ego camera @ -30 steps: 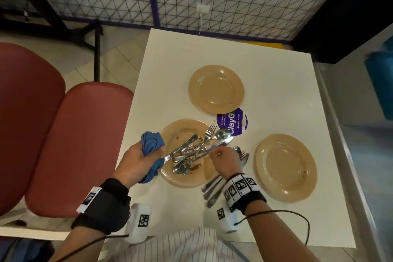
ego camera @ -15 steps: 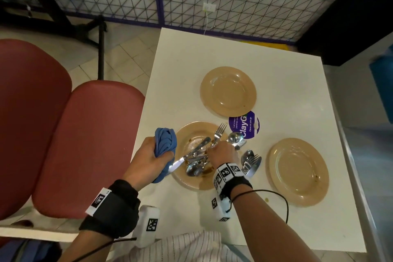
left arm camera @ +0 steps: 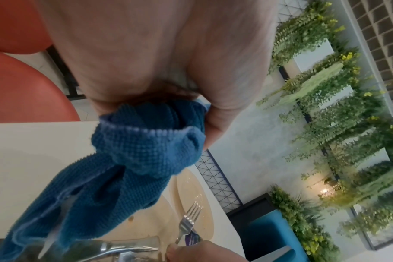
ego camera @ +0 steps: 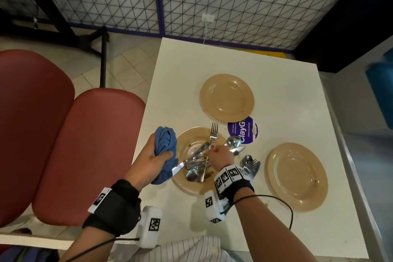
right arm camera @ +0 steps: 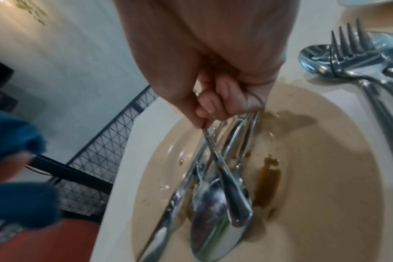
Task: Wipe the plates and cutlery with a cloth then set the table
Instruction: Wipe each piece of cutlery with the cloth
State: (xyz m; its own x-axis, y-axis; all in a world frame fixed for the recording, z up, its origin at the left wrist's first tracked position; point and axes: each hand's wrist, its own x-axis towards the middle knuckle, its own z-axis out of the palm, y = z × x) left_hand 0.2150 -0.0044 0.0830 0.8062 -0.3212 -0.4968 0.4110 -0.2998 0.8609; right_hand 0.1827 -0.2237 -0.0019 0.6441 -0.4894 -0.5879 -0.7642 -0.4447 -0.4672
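My left hand (ego camera: 150,156) grips a bunched blue cloth (ego camera: 165,148) at the left rim of the near tan plate (ego camera: 187,185); the left wrist view shows the cloth (left arm camera: 141,159) hanging from the palm. The plate carries brown stains (right arm camera: 268,177) and a pile of cutlery: a knife (ego camera: 192,158) with its tip by the cloth, and a spoon (right arm camera: 210,214). My right hand (ego camera: 220,153) pinches the neck of a fork (ego camera: 213,134), tines pointing away, handle end (right arm camera: 237,203) down in the pile. Two more tan plates lie far (ego camera: 226,98) and right (ego camera: 297,176).
A spoon and fork (ego camera: 249,165) lie on the white table (ego camera: 276,83) between the near and right plates. Another spoon (ego camera: 232,141) lies beside a purple round sticker (ego camera: 244,131). Red seats (ego camera: 85,151) stand at the table's left. A mesh fence (ego camera: 234,2) runs behind.
My right hand has shifted left over the near plate and pinched the fork, which now points straight away. My left hand keeps the cloth by the plate's rim.
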